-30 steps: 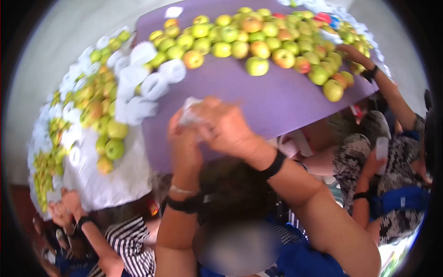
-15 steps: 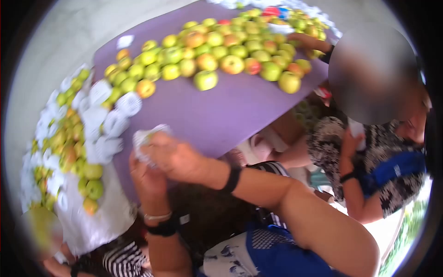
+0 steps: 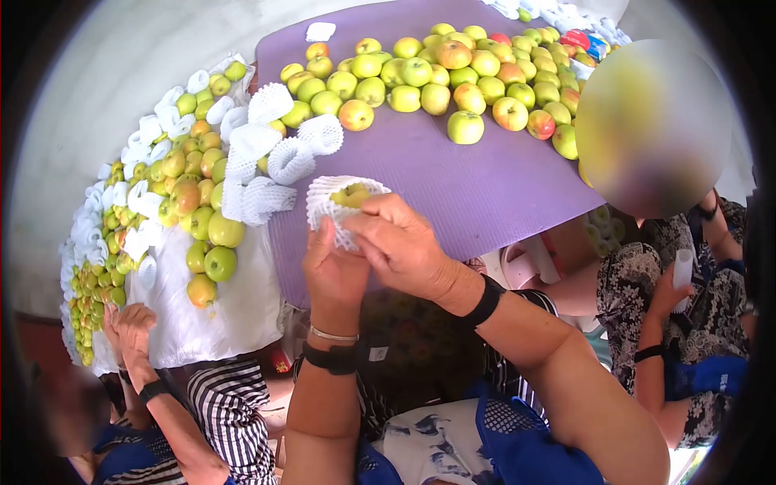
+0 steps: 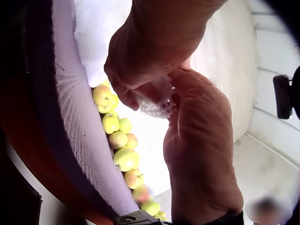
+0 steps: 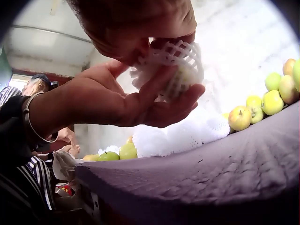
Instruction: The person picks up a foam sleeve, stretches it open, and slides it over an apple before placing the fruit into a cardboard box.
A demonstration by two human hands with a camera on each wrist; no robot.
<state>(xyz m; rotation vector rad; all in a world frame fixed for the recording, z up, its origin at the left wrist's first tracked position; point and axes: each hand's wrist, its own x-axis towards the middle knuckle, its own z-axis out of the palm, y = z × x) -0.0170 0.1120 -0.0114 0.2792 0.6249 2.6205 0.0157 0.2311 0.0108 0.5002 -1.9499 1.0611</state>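
Left hand (image 3: pixel 333 271): palm up, fingers cupped beneath a yellow-green apple in white foam mesh sleeve (image 3: pixel 343 202), held above the purple table mat (image 3: pixel 453 182). Right hand (image 3: pixel 404 246): just right, fingertips pinching the sleeve's near rim; sleeve opening faces upward.

— What differs from a second ago?

— The foam net (image 3: pixel 343 206) is now spread open around a yellow-green apple (image 3: pixel 352 194); before, it is only a crumpled white wad between the hands.

— And the hands?

— The left hand (image 3: pixel 333 271) now cups the net from below, the right hand (image 3: pixel 404 246) pinches its rim. Both sit nearer the bench (image 3: pixel 485 186) edge than half a second ago.
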